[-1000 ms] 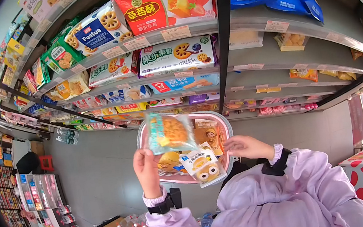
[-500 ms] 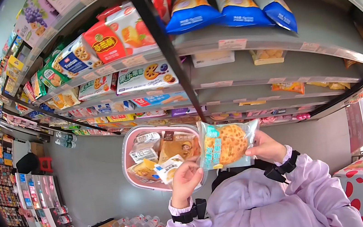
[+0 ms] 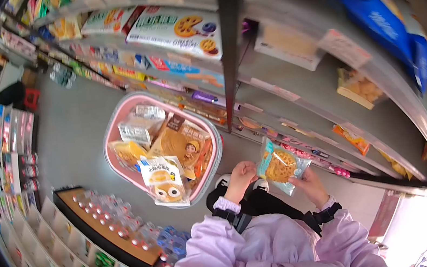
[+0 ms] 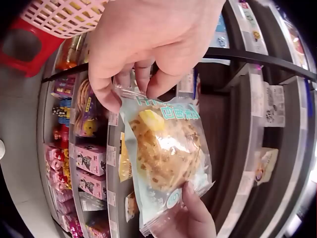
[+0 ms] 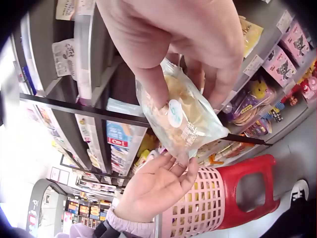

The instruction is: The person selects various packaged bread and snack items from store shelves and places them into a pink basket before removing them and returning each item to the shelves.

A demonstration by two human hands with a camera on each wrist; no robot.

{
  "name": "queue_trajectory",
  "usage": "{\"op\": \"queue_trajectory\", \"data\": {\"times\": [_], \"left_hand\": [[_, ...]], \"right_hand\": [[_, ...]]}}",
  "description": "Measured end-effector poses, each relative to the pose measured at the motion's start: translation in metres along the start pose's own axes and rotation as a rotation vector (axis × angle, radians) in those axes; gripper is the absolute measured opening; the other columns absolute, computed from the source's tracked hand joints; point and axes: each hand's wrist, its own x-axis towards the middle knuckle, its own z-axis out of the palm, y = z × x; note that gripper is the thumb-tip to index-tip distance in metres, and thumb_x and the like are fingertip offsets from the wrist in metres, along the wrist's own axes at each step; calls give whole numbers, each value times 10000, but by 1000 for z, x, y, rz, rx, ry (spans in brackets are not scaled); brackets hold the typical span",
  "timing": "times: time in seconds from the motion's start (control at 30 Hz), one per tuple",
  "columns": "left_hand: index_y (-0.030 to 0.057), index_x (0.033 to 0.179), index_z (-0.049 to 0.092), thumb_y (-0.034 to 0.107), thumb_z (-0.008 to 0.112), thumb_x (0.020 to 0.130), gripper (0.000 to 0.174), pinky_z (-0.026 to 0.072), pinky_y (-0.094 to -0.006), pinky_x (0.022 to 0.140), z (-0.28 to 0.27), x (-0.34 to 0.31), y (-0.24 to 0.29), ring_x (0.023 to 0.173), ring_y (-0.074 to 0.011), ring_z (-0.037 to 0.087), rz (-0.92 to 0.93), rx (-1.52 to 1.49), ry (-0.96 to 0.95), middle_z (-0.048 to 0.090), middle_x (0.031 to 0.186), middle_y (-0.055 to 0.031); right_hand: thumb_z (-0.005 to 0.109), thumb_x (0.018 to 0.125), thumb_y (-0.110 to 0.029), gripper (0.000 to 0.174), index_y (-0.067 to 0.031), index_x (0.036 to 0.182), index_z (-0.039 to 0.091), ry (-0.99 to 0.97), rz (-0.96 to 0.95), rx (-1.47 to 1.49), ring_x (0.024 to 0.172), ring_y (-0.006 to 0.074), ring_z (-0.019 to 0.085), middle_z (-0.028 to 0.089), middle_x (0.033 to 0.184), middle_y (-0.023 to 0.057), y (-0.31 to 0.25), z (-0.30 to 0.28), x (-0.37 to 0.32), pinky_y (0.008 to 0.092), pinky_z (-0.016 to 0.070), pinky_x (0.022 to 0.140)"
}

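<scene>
A clear and teal packet with a round, speckled bread bun inside is held in front of the body. My left hand pinches one end of the packet, its thumb and fingertips at the sealed edge in the left wrist view. At the opposite end my right hand grips it, thumb pressed on the wrapper. The right wrist view shows the packet's back with a round white sticker. Left of both hands stands a pink basket with several packaged snacks, among them a white packet with cartoon eyes.
The basket sits on a red stool. Shelves of packaged snacks rise ahead and to the right, split by a black post. A low stand with bottles is behind left. The person's shoe is on the grey floor.
The bun packet, first in the left hand over the basket, moved right and came into both hands, and is now farther right of the basket. The head view has turned and tilted.
</scene>
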Motion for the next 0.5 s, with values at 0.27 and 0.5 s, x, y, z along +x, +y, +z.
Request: {"op": "queue_trajectory", "data": {"times": [0.27, 0.5], "left_hand": [[-19, 1163, 436, 43, 535, 787, 393, 446, -249, 768, -20, 81, -12, 891, -131, 544, -62, -50, 196, 543, 1044, -65], [-72, 1196, 388, 7, 517, 772, 450, 429, -257, 791, -20, 143, 3, 942, -145, 528, 98, -145, 238, 527, 1071, -87]], "right_hand": [[552, 804, 7, 418, -10, 1195, 405, -92, 133, 215, 1062, 156, 493, 516, 1143, 62, 27, -14, 99, 293, 379, 919], [551, 822, -24, 421, -37, 1216, 402, -37, 247, 464, 1077, 196, 490, 498, 1174, 82, 32, -18, 161, 335, 398, 910]]}}
